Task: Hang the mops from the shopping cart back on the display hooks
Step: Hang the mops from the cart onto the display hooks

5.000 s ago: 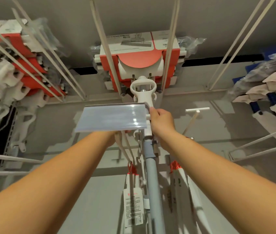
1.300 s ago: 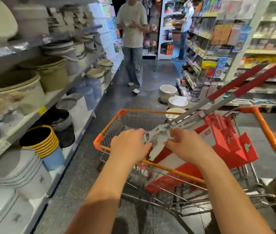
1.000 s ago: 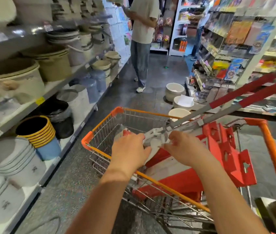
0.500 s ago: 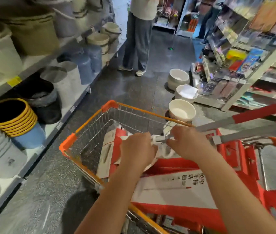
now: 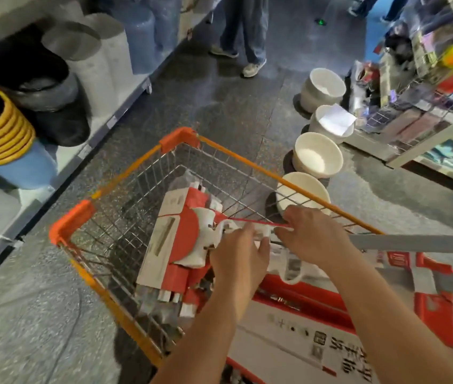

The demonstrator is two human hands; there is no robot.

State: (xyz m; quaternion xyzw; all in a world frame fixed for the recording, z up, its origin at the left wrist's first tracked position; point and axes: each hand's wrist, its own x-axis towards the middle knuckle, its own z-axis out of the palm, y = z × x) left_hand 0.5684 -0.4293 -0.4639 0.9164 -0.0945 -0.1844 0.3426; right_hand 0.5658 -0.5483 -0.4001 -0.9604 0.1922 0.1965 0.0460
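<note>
An orange-rimmed wire shopping cart [image 5: 125, 187] stands in front of me with boxed mops in it. One mop's red-and-white head package [image 5: 175, 239] lies against the cart's far left side, its white plastic joint [image 5: 219, 231] pointing toward me. My left hand [image 5: 237, 261] grips that white joint from below. My right hand [image 5: 311, 239] holds the mop's neck where the grey handle [image 5: 413, 242] runs off to the right. A second mop in a red-and-white box [image 5: 316, 333] lies under my arms.
A low shelf on the left carries stacked buckets [image 5: 0, 134] and bins. White basins [image 5: 318, 155] sit on the floor right of the cart, beside a goods rack [image 5: 425, 87]. A person's legs [image 5: 244, 31] stand up the aisle.
My view has tipped down onto the cart. The mop has tilted lower, its handle now near level, and its packaged head shows in the cart. Both hands stay on the mop's joint.
</note>
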